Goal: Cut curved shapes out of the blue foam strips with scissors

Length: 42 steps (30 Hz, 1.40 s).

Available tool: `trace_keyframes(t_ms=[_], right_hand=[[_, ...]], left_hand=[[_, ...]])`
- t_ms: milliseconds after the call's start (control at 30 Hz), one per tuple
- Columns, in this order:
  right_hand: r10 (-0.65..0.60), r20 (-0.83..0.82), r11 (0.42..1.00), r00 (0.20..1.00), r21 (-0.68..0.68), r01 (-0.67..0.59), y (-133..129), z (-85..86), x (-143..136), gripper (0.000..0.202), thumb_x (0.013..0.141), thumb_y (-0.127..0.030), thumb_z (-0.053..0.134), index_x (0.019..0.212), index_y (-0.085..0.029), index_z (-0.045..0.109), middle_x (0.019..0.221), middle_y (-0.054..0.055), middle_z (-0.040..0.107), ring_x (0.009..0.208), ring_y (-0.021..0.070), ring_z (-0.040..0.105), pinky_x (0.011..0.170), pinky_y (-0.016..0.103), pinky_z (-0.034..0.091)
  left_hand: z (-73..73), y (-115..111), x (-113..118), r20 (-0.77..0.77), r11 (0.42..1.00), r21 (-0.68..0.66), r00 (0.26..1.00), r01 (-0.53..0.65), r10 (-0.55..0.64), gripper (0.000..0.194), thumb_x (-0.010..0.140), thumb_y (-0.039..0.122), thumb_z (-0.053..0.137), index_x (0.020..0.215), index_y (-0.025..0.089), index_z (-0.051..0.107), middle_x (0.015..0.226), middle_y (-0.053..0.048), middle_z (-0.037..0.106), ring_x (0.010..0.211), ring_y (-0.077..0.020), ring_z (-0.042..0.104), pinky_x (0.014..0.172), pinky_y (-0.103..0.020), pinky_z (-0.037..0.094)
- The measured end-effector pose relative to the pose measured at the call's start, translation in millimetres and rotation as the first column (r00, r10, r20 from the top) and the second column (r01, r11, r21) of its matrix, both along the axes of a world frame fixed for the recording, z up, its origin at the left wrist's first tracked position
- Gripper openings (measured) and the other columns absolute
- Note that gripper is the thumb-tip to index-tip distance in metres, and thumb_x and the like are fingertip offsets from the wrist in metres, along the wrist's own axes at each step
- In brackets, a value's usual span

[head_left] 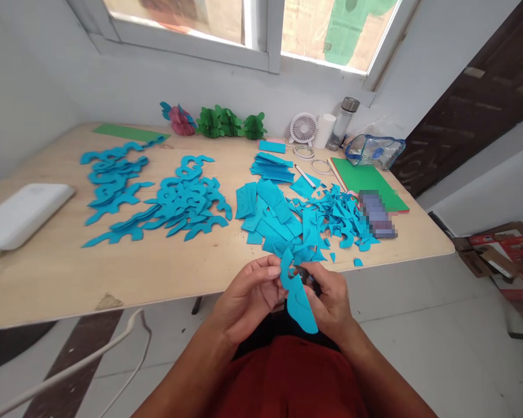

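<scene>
Between my hands, off the table's front edge, is a partly cut piece of blue paper (300,305) with a curved outline and a drawn line on it. My left hand (255,290) pinches its upper left edge between thumb and fingers. Dark-handled scissors (308,277) are gripped in my right hand (332,296), their blades largely hidden by the paper. Just beyond lie blue paper rectangles (268,215) and a heap of blue scraps (337,212). Further left are piles of wavy blue cut-outs (187,197) and more cut-outs (113,174).
Along the back stand green paper figures (224,123), a small fan (304,128), a glass bottle (342,125) and a clear pouch (377,152). A white marker (305,176), tape rolls (304,152), green sheets (375,180) and a blurred phone (377,215) are right. A white device (26,212) lies left.
</scene>
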State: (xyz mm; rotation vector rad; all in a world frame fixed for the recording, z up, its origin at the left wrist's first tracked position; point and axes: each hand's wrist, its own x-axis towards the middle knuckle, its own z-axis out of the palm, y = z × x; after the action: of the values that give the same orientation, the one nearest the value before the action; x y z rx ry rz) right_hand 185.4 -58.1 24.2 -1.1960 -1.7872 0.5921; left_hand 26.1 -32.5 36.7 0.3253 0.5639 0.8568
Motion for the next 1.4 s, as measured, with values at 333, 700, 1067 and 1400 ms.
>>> trace_keyframes(t_ms=[333,700,1067,1400], right_hand=[[-0.039,0.178,0.989,0.983,0.145,0.013,3.0,5.0,-1.8,0.033,0.095,-0.041,0.042,0.082,-0.017,0.061,0.056,0.001,0.057,0.049,0.0140,0.052,0.049,0.025,0.036],[-0.067,0.244,0.975,0.967,0.220,0.012,3.1,8.4,0.5,0.034,0.096,-0.037,0.040,0.083,-0.015,0.062,0.058,0.003,0.060,0.050,0.0144,0.054,0.049,0.025,0.037],[-0.103,0.188,0.977,0.977,0.202,0.064,0.8,3.9,-3.0,0.025,0.091,-0.024,0.047,0.079,-0.017,0.067,0.058,0.004,0.063,0.050,0.0152,0.055,0.052,0.027,0.041],[-0.133,-0.198,0.970,0.971,-0.225,0.087,8.0,4.7,3.5,0.022,0.085,-0.039,0.057,0.078,-0.018,0.062,0.058,-0.002,0.051,0.050,0.0122,0.043,0.046,0.024,0.034]], left_hand=[[-9.1,-1.8,2.0,0.036,1.000,0.014,0.999,0.013,-0.013,0.010,0.072,0.017,0.070,0.071,0.015,0.060,0.066,-0.001,0.059,0.060,-0.0107,0.053,0.063,-0.024,0.045],[2.8,-3.3,0.4,-0.062,0.997,0.055,0.997,-0.044,0.048,0.013,0.068,0.016,0.073,0.068,0.015,0.060,0.060,0.001,0.057,0.058,-0.0097,0.052,0.062,-0.022,0.044],[5.2,-4.9,-0.9,-0.129,0.988,0.137,0.987,-0.074,0.092,0.011,0.070,0.019,0.071,0.069,0.017,0.061,0.058,0.001,0.058,0.057,-0.0117,0.052,0.059,-0.023,0.043],[6.5,-3.6,-4.4,-0.271,0.964,0.259,0.954,-0.057,0.129,0.011,0.071,0.021,0.070,0.067,0.016,0.062,0.059,0.000,0.059,0.060,-0.0125,0.052,0.061,-0.024,0.042]])
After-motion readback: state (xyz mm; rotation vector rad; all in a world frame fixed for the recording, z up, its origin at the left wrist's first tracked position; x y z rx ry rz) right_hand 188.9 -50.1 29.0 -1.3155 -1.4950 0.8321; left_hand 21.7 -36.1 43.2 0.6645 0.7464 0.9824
